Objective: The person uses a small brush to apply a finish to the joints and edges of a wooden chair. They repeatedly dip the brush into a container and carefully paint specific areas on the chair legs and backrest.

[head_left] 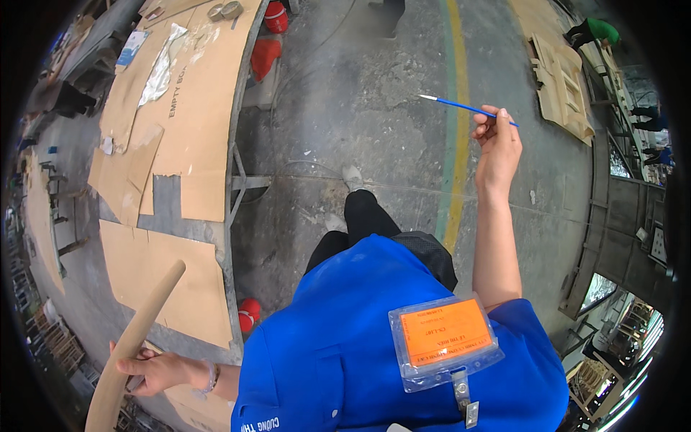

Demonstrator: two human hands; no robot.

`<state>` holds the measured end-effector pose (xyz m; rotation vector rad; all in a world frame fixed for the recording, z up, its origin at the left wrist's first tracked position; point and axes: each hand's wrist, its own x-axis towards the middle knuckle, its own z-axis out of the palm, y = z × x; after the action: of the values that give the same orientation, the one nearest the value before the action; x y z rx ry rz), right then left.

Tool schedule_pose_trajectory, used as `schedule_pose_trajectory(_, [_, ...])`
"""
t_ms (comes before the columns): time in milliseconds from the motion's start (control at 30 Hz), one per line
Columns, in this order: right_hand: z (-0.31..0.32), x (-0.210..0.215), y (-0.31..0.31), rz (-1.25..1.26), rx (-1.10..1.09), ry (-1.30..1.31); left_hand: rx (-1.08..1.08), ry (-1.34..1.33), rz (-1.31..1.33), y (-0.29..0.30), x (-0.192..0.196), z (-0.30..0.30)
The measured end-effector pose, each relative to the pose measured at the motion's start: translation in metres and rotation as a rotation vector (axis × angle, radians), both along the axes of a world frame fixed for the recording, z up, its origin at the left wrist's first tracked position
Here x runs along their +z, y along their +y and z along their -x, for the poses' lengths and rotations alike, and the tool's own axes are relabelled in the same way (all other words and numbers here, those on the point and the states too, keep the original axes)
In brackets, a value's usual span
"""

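A curved, tapering piece of pale wood (147, 306) is gripped in my left hand (160, 371), low at the left edge of the view. Its thinner end points up over the cardboard on the workbench, and its lower end runs out of the picture. My right hand (498, 155) is raised out to the right, pinching a thin paintbrush (461, 105) near the end of its blue handle. The brush's white-tipped end points left, above the grey floor, touching nothing.
To my left runs a long workbench covered in cardboard sheets (209, 144), with tape rolls (230, 10) at its far end. Red buckets (276, 17) stand beside it. A yellow floor line (461, 65) passes on the right, near wooden panels (561, 90). Other people work farther off.
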<state>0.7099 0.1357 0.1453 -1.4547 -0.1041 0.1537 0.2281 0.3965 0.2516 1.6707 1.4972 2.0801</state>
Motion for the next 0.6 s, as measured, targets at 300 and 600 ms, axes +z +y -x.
schedule_pose_trajectory(300, [0.018,-0.01,0.007,0.054,0.051,-0.055,0.127,0.041,-0.028,-0.009,-0.009,0.008])
schedule_pose_trajectory(600, [0.02,-0.014,0.011,0.004,0.06,0.002,0.107,0.071,-0.011,-0.014,-0.01,0.032])
